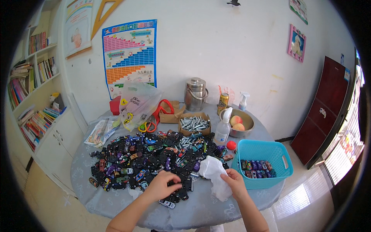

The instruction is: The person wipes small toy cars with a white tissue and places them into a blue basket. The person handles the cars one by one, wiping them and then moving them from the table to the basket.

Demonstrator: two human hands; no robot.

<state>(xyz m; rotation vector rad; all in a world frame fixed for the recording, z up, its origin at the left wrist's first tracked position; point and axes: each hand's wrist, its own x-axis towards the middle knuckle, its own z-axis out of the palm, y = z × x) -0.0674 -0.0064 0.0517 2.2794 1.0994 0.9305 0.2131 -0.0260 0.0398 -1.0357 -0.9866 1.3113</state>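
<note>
My right hand [235,181] pinches a white cloth or tissue [216,177] between thumb and fingers, and the cloth hangs over the pile's right edge. My left hand [166,184] is over the near edge of a heap of small toy cars [153,156], its fingers curled and apart; whether it touches a car cannot be told. A white toy car [167,204] lies just below that hand. Among the cars at the heap's back right are small silvery cylinders [187,142]. Right of the cloth stands a turquoise plastic basket [265,182] with rows of toy cars inside.
Behind the heap are a cardboard box [194,133] of silvery cylinders, scissors [147,126], a plastic bag [139,101] and a steel pot [196,94]. A spray bottle [222,130], a red ball [231,145] and a metal bowl [249,127] with fruit stand near the basket.
</note>
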